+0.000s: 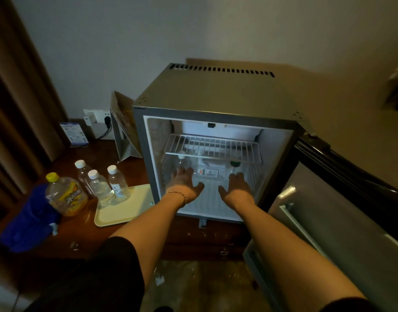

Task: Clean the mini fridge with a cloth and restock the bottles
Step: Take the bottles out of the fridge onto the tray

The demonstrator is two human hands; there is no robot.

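Note:
The mini fridge stands open on a wooden cabinet, its door swung out to the right. Both my hands are inside the lower compartment, under the wire shelf. My left hand lies flat with straight fingers reaching a clear white-capped bottle at the back left. My right hand is also flat, its fingertips at a green-capped bottle at the back right. A blue cloth lies bunched on the cabinet at far left.
Left of the fridge stand three clear white-capped bottles, partly on a cream tray, and a larger yellow-capped bottle. A folded paper bag leans beside the fridge. A wall socket with a plug is behind.

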